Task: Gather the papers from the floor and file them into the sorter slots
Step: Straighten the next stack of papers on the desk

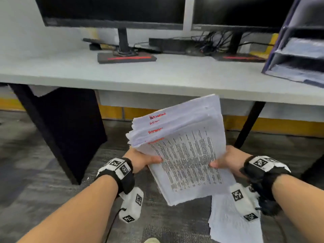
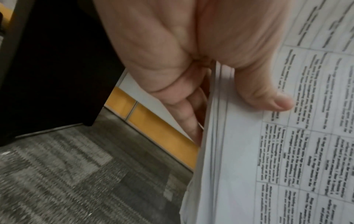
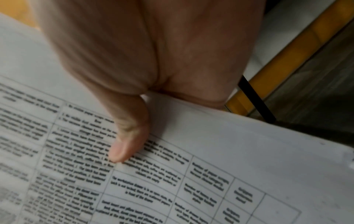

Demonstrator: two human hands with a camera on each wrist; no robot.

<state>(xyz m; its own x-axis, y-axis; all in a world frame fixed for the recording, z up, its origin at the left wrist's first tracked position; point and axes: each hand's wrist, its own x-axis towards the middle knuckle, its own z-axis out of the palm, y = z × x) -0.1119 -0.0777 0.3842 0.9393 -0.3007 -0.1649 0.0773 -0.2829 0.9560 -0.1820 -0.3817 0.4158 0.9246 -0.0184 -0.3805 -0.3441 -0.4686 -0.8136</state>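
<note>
Head view, left hand and right hand pinching paper stack, thumbs on top

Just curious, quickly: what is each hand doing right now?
Left hand: grips the paper stack, thumb on top.
Right hand: grips the same stack.

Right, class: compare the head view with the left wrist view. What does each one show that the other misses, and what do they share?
Only the head view shows the right hand gripping the stack's other edge, the sorter at the desk's right end, two monitors, and more papers on the floor.

Only the left wrist view shows the stack's layered edge close up, with fingers underneath and the thumb on top.

Both show the left hand holding the stack of papers, the printed table on its top sheet, and the grey carpet.
</note>
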